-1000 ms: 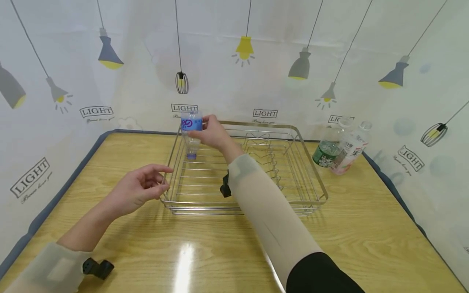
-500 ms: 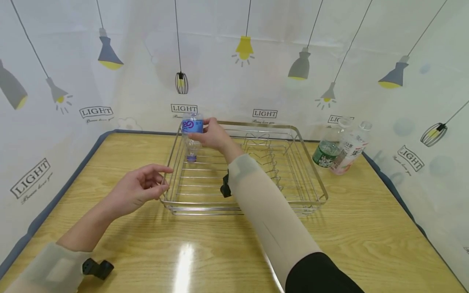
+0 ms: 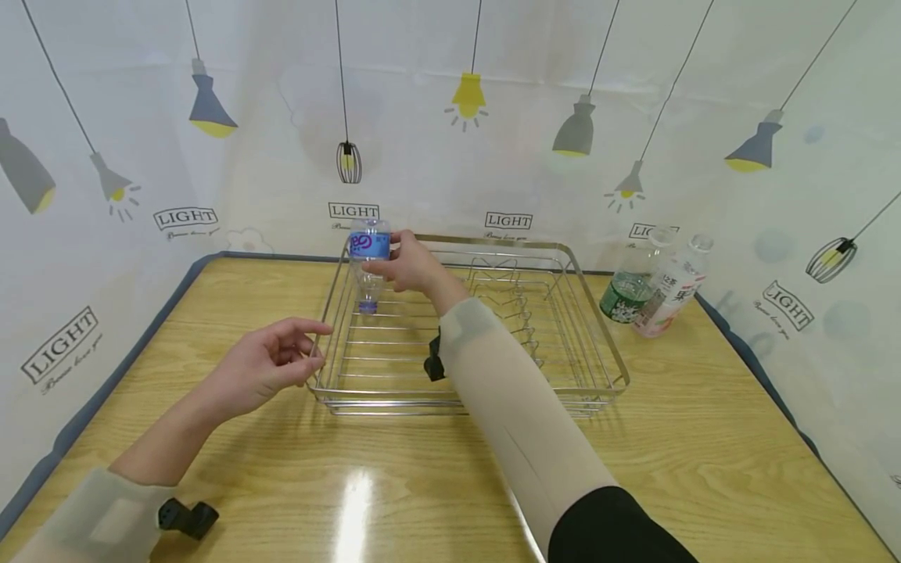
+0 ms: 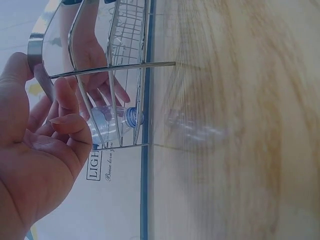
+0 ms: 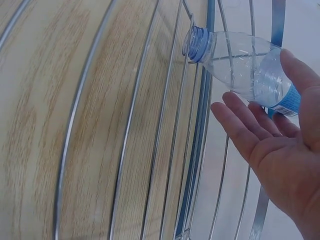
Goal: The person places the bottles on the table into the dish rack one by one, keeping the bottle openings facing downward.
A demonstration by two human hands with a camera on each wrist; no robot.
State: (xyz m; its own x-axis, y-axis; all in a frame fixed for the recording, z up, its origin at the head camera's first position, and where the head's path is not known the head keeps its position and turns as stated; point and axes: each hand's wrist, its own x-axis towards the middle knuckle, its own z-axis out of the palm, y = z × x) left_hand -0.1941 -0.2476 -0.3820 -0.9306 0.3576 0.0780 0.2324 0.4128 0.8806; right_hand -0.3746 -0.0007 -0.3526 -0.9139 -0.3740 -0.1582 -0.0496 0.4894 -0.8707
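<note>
A clear plastic bottle (image 3: 368, 270) with a blue label leans upside down inside the far left corner of a wire dish rack (image 3: 422, 395). Its blue neck (image 5: 199, 44) points down at the bottom wires. My right hand (image 3: 411, 266) is at the bottle's right side, thumb tip overlapping it. In the right wrist view the fingers (image 5: 242, 122) lie extended and loose beside it. My left hand (image 3: 263, 363) rests at the rack's left rim, and the left wrist view shows the thumb (image 4: 17, 67) against the rim with the other fingers curled by it.
To the right of the rack stand two more bottles, one with a green label (image 3: 625, 299) and one with a pink label (image 3: 665, 301). All of it is on a wooden table (image 3: 704, 438). A lamp-printed curtain (image 3: 415, 102) closes off the back and sides.
The bottle has come down a little into the rack, and its label has turned slightly. The right hand followed it down and its fingers have loosened. The left hand stays where it was.
</note>
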